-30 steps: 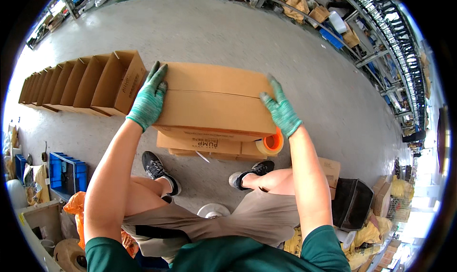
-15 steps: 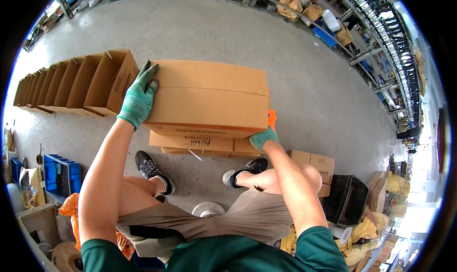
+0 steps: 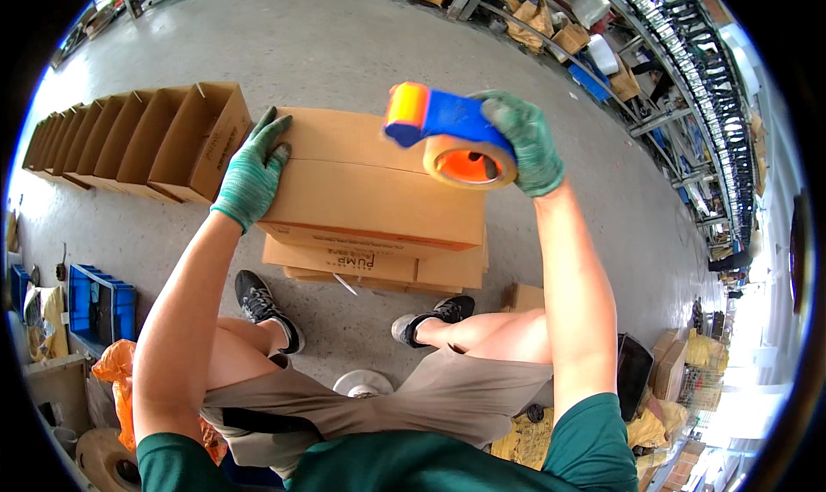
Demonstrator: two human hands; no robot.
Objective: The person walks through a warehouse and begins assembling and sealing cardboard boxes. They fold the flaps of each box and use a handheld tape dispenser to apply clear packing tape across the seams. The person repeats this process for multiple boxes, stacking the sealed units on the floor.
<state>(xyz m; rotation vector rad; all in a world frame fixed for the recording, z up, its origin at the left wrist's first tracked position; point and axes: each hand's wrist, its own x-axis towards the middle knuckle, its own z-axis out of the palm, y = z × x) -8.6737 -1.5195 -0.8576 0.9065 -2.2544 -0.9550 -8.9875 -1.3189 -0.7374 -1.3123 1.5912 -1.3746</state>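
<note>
A closed cardboard box (image 3: 361, 191) lies in front of me, its flaps meeting along a seam across the top. My left hand (image 3: 255, 167), in a green glove, lies on the box's left end with its fingers apart. Above the right part of the box, my gloved right hand (image 3: 529, 139) grips a tape dispenser (image 3: 460, 117), blue and orange with a roll of tan tape on it. The dispenser hides part of the box's far right corner. Flattened cardboard (image 3: 387, 264) is stacked under the box.
A row of open cardboard boxes (image 3: 194, 139) stands to the left. Blue crates (image 3: 101, 307) and an orange bag (image 3: 120, 380) are at the lower left. Loaded metal shelving (image 3: 671, 113) runs along the right. By my right leg are a small carton (image 3: 522, 297) and a black bin (image 3: 632, 371).
My right hand has risen from beside the box's near right corner, bringing the tape dispenser up over the box. My left hand stays on the box's left end.
</note>
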